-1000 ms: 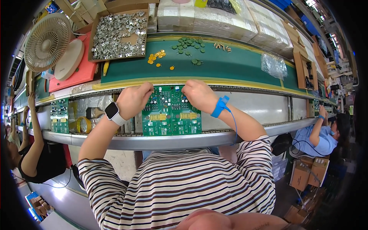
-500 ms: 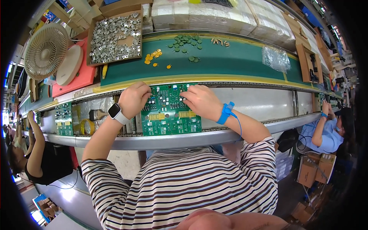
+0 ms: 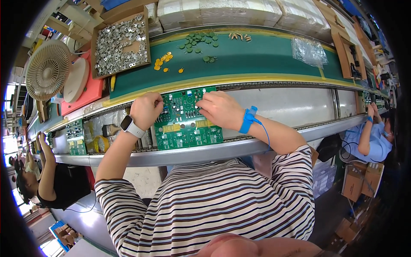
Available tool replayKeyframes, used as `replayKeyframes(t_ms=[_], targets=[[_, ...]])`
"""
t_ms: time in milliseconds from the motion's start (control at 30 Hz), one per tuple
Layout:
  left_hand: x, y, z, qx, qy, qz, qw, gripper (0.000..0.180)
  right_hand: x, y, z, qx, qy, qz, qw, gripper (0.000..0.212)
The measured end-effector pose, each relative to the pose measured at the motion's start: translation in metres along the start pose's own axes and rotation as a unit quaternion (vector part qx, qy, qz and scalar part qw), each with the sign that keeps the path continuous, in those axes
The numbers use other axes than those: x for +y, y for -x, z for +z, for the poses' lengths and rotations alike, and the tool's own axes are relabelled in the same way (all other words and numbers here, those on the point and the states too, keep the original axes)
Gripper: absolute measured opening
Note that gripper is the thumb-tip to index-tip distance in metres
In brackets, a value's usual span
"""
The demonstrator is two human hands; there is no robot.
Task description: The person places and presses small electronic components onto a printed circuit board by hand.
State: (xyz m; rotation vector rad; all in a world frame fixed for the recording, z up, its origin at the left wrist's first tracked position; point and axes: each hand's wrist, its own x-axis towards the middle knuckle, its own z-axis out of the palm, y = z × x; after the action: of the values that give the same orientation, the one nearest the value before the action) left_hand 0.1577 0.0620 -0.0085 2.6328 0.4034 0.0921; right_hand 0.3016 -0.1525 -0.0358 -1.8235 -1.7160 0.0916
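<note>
A green circuit board lies across the conveyor rails in front of me, populated with small parts and two yellow-marked areas. My left hand is at its upper left edge, thumb and fingers closed in a pinch. Over the board's upper right part, my right hand has its fingertips pressed together, low among the components. Whatever either pinch holds is hidden by the fingers. A blue wrist strap with a cord circles my right wrist; a watch is on my left.
Yellow disc parts, green disc parts and small tan parts lie on the green bench beyond the rails. A cardboard box of metal pieces and a fan stand left. Co-workers sit on both sides; another board is left.
The view has shifted and tilted slightly. My right fingertips have moved a little left over the board, while my left hand stays pinched at its upper left edge.
</note>
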Motion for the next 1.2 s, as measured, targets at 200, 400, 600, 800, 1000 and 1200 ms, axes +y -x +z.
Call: replayKeyframes(t_ms=[200,400,600,800,1000,1200], targets=[[0.0053,-0.0020,-0.0015,-0.011,-0.050,-0.033,0.998,0.009,0.0017,0.0003,0.0003,-0.008,-0.007,0.003,1.000,0.017],[0.0011,-0.0050,0.0004,-0.018,-0.068,-0.044,0.997,0.008,0.0006,0.0007,0.0023,0.022,-0.014,0.000,1.000,0.008],[0.0019,-0.0053,0.0000,-0.007,-0.045,-0.051,0.998,0.007,0.0020,0.0009,0.0022,0.020,-0.017,-0.001,1.000,0.010],[0.0011,-0.0040,0.0020,-0.005,-0.047,-0.050,0.998,0.008,0.0015,0.0010,0.0033,0.022,-0.016,-0.001,1.000,0.011],[0.0023,-0.0047,0.0038,-0.003,-0.054,-0.062,0.997,0.009,0.0021,0.0015,0.0029,0.018,-0.014,0.000,1.000,0.012],[0.0005,-0.0067,0.0037,-0.013,-0.058,-0.058,0.997,0.009,0.0030,-0.0015,-0.0001,0.007,-0.013,0.002,1.000,0.011]])
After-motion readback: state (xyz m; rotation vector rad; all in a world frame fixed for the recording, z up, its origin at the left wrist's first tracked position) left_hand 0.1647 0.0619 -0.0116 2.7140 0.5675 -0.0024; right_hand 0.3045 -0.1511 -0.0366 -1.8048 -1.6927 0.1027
